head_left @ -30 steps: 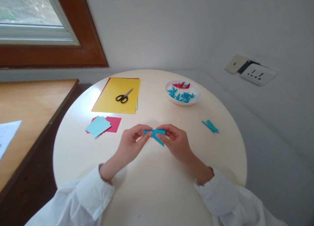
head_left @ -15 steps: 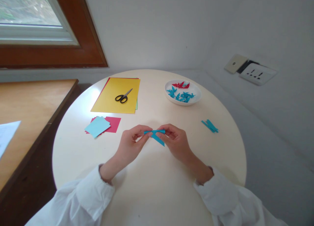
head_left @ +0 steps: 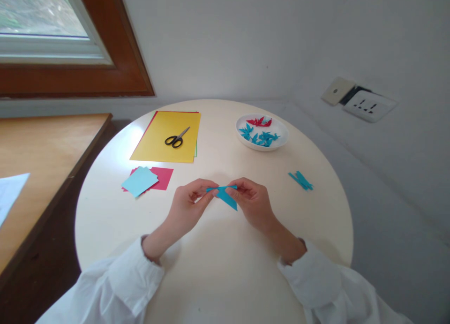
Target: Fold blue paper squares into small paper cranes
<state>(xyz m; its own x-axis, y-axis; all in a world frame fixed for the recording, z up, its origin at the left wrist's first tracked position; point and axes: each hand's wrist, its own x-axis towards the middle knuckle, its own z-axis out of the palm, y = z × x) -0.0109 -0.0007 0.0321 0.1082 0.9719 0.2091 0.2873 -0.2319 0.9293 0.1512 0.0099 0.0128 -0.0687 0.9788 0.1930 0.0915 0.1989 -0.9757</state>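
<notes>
A small piece of blue paper (head_left: 228, 198), folded along its upper edge, is held above the round table in front of me. My left hand (head_left: 192, 203) pinches its left end between thumb and fingers. At the right end, my right hand (head_left: 250, 199) grips it the same way, with the thumb pressed on the fold. A pointed flap of the paper hangs down between my thumbs. My fingertips behind the paper are partly hidden.
Scissors (head_left: 177, 138) lie on yellow paper (head_left: 151, 148) at the back left. Nearer are light blue squares (head_left: 139, 181) over red paper (head_left: 165, 178). A white plate (head_left: 284, 135) holds red and blue folded paper pieces. Blue strips (head_left: 301, 180) lie at the right.
The upper fold of the blue paper has become thinner and flatter, and its hanging flap shows slightly larger. Both hands have barely moved and keep their hold.
</notes>
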